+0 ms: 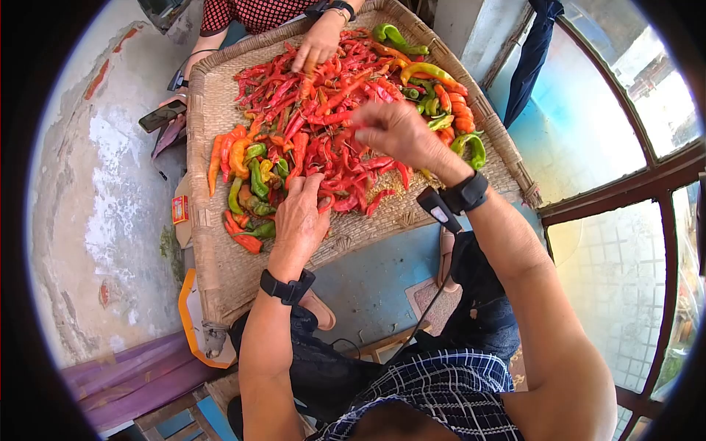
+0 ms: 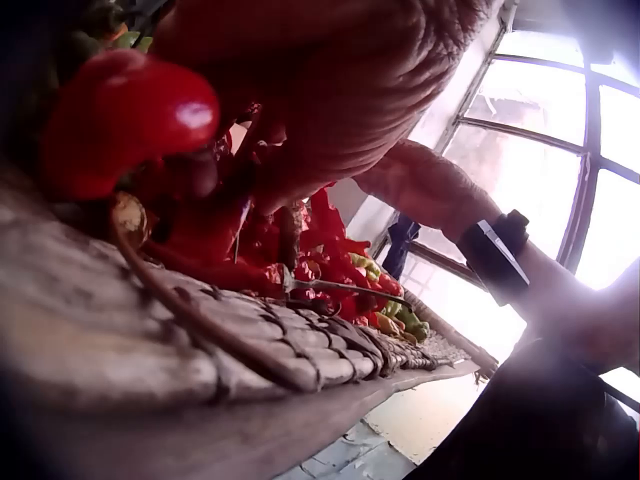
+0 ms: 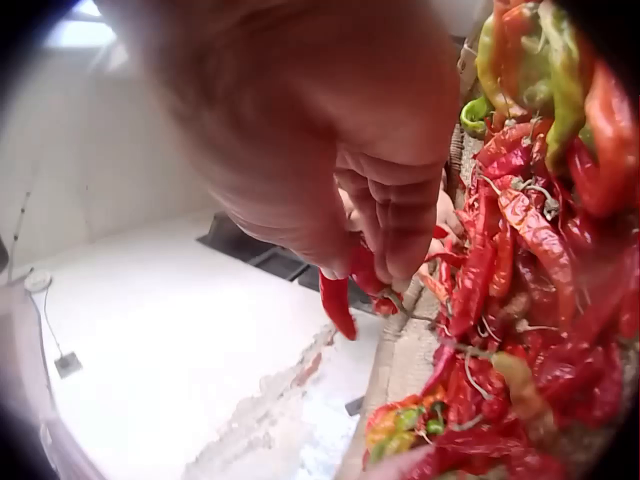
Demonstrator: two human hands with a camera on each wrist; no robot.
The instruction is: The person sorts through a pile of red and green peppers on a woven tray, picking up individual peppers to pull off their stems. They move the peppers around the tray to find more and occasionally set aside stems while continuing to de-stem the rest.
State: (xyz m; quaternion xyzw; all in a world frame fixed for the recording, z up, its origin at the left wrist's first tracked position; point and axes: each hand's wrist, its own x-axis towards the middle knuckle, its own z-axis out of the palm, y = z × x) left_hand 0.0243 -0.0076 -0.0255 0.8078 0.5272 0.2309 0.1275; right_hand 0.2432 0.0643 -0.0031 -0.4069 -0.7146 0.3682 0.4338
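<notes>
A heap of red chili peppers [image 1: 323,110] lies on a woven tray [image 1: 279,287]. Over the middle of the heap, my right hand [image 1: 401,132] is raised, fingers bent. Between its thumb and fingertips it pinches a red chili pepper [image 3: 338,305], whose tip hangs below them in the right wrist view. My left hand [image 1: 300,220] is low at the heap's near edge, fingers down among the peppers. In the left wrist view a glossy red pepper [image 2: 130,120] with a curved stem shows close to that hand; whether the fingers grip one, I cannot tell.
Green and orange peppers lie in groups at the left [image 1: 257,180] and right [image 1: 434,95] of the tray. Across it, another person's hand [image 1: 321,44] reaches into the heap. A phone [image 1: 162,115] is beside the tray's left edge. Windows [image 1: 610,279] stand on the right.
</notes>
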